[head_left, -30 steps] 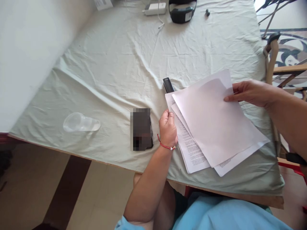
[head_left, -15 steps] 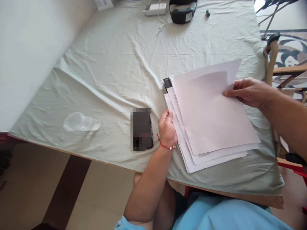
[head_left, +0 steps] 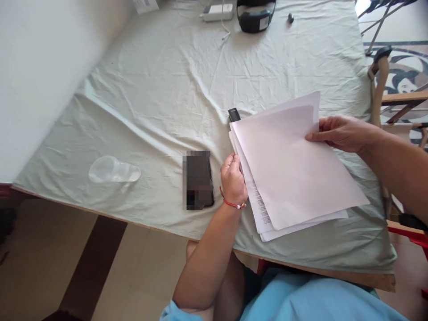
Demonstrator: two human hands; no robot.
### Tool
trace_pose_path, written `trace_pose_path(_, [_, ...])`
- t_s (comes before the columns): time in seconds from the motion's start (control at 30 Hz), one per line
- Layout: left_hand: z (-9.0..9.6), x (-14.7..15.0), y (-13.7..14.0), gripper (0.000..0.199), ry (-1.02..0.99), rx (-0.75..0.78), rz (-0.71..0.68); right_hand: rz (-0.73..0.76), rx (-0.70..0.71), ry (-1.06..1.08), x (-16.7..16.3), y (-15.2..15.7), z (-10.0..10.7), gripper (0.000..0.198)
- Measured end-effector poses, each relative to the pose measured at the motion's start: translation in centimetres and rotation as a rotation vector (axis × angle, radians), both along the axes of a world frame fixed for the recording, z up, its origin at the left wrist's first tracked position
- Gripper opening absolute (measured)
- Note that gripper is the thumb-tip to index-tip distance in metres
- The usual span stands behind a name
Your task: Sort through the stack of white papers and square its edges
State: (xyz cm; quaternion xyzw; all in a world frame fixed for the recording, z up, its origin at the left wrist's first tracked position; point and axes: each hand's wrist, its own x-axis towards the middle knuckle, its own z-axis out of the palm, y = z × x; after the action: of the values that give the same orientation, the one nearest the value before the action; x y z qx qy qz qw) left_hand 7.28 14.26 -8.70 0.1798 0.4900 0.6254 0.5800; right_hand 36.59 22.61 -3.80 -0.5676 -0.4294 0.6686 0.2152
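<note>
While lying fanned on the pale green tablecloth (head_left: pixel 160 98), loose stack of paper sheets (head_left: pixel 294 174) gripped from both sides. Left hand (head_left: pixel 233 180) curled around the stack's 9 o'clock edge, fingers (head_left: pixel 234 161) pinched on the lower sheets, red bracelet (head_left: pixel 230 204) at the wrist. Right hand (head_left: pixel 337 133) at the stack's 3 o'clock edge, thumb on top of the uppermost blank sheet, remaining fingers tucked under and hidden. Top sheets blank; printed text showing only along the exposed edge of a lower sheet at about 7 o'clock of the stack. Stack positioned at 4 o'clock on the table, its near corner close to the table's near edge.

Black stapler (head_left: pixel 234 114) at the stack's 11 o'clock corner, mostly covered by paper. Dark phone (head_left: pixel 198 179) flat just beside the left hand, at its 9 o'clock. Clear plastic cup (head_left: pixel 113 170) tipped on its side, well apart at 9 o'clock of the phone. At the table's 12 o'clock end, white charger with cable (head_left: pixel 218 11) and black headset (head_left: pixel 256 18) side by side. Wooden chair (head_left: pixel 384 89) beyond the table at 3 o'clock.
</note>
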Motion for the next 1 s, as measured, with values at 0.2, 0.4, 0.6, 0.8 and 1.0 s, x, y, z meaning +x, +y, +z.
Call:
trace_pose_path(0.2, [0.3,0.1,-0.1,0.015,-0.001,0.005,-0.017,0.055,-0.042,-0.037,0.3,-0.1,0.3,0.051])
trace_pose_path(0.4, [0.3,0.1,-0.1,0.015,0.010,0.005,-0.021,0.059,-0.029,-0.032,0.3,-0.2,0.3,0.049])
trace_pose_path(0.6, [0.4,0.0,-0.1,0.024,0.009,0.050,-0.032,0.062,-0.026,-0.031,0.1,-0.2,0.4,0.051])
trace_pose_path(0.8, [0.0,0.1,-0.2,0.019,0.047,0.049,-0.043,0.076,-0.026,-0.058,0.0,-0.1,0.1,0.052])
trace_pose_path(1.0, [-0.8,-0.1,-0.1,0.019,0.122,0.053,-0.058,0.116,0.209,-0.230,1.0,0.3,-0.1,0.050])
